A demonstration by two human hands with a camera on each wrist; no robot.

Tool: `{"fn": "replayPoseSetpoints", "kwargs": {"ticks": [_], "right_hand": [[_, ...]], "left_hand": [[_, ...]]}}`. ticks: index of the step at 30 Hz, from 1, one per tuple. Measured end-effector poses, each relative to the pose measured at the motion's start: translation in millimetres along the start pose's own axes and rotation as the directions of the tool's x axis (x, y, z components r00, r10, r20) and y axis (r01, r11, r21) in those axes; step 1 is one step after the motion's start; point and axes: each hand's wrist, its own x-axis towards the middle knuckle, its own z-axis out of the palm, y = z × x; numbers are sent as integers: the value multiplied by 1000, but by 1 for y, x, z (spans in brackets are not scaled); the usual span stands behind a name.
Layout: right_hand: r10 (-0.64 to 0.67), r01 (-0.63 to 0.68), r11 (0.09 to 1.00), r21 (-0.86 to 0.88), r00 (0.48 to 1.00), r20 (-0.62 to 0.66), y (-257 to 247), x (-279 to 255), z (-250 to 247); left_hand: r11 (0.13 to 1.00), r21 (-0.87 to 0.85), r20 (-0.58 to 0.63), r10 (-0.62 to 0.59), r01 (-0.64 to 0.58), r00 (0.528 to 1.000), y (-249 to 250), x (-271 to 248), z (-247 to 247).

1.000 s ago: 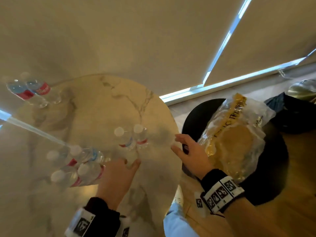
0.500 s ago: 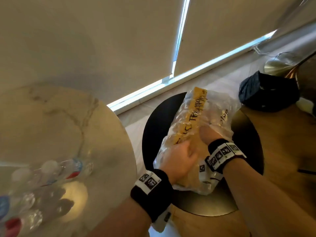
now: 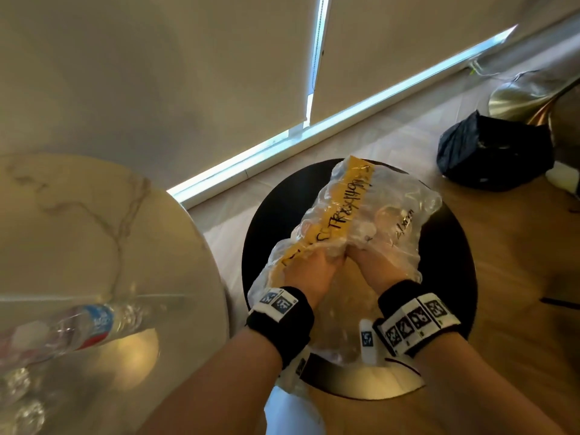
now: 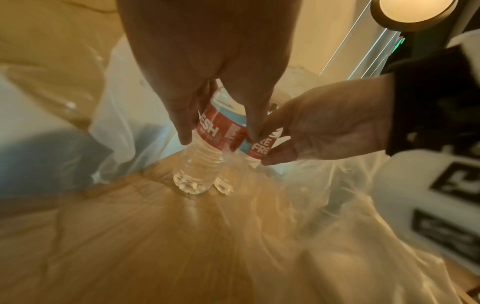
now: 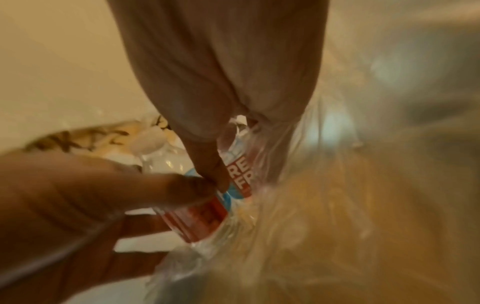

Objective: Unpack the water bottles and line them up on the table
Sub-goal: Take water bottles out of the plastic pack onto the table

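Both of my hands are inside the torn shrink-wrap pack [image 3: 361, 233], which rests on the round black stool [image 3: 452, 255] just beside the marble table [image 3: 103, 233]. My left hand [image 3: 309, 271] has its fingers and thumb curled round one water bottle [image 4: 201, 148] at its red-and-blue label, gripping high on the body, by my judgement because the ribbed lower half is still sunk in loose film. My right hand [image 3: 376, 266] closes on the neighbouring bottle [image 4: 255, 151], thumb and fingers pinched across the label; film drapes over the back of this hand, so part of the grip is seen through plastic. The two bottles stand touching, upright or nearly so, and the hands meet knuckle to knuckle between them, which lets me draw out a pair in one lift. The wrap's yellow strip with black handwriting [image 3: 342, 215] lies across the top of the pack; how many bottles remain beneath it I cannot tell. On the table, unpacked bottles [image 3: 88, 324] show at the near left edge, blurred, so their alignment cannot be read. A black bag [image 3: 492, 152] sits on the wooden floor, well apart. I judge the step in hand to be extraction; the clinging film may snag a bottle's base as it rises.
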Motion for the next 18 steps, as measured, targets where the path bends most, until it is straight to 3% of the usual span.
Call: {"fn": "replayPoseSetpoints", "kwargs": {"ticks": [4, 7, 10, 13, 15, 18], "right_hand": [[37, 27, 953, -301, 978, 204, 6, -8, -9], [-128, 244, 802, -545, 961, 243, 2, -22, -16], [-332, 458, 746, -483, 885, 326, 2, -39, -18], [-394, 535, 742, -405, 836, 383, 4, -56, -24], [-446, 612, 685, -395, 781, 437, -3, -79, -14], [-429, 571, 717, -398, 813, 393, 6, -82, -22]], "left_hand": [[992, 120, 154, 11, -29, 988, -4, -12, -17], [980, 175, 171, 67, -97, 983, -3, -19, -38], [971, 161, 163, 148, -174, 976, -5, -42, -51], [967, 24, 126, 247, -252, 961, -9, -72, -70], [959, -6, 94, 283, -284, 954, -22, -103, -86], [949, -26, 166, 314, -314, 935, -18, -107, -81]]}}
